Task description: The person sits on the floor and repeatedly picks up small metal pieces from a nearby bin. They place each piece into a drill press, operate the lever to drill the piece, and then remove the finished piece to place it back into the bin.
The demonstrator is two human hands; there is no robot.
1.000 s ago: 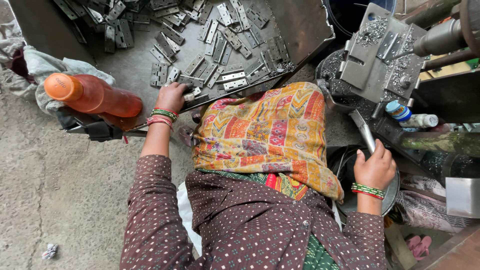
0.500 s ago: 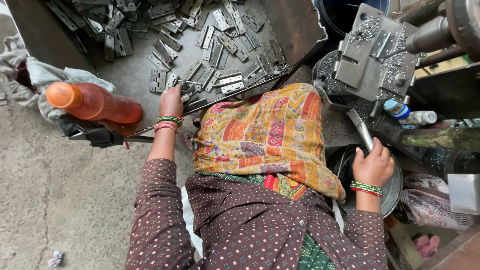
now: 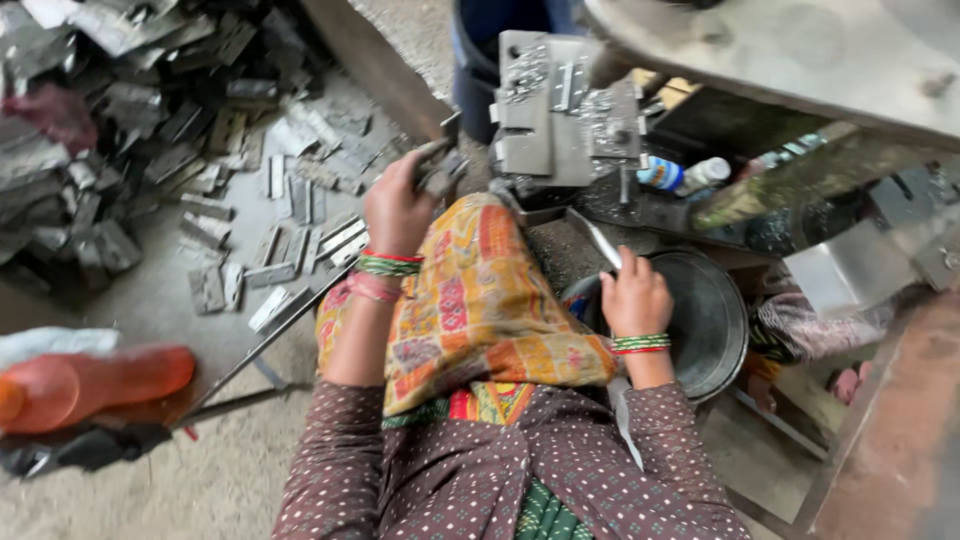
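Workshop floor (image 3: 120, 480), grey plates (image 3: 250, 210) strewn at left; left hand (image 3: 398, 208) closed on a small metal piece (image 3: 440, 168) — likely stiff, light, sharp-edged, best pinched by flat faces; right hand (image 3: 634, 298) grips a thin rod (image 3: 598, 240) over a round pan (image 3: 712, 320).

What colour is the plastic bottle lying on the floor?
Orange; the bottle shows best in the head view.

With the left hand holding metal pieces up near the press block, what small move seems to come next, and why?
Probably the left hand should carry its small metal pieces the last bit right onto the grey press block. The pieces are already lifted off the tray of stamped parts and sit beside the block's edge, while the right hand holds a thin metal rod pointing toward the same block.
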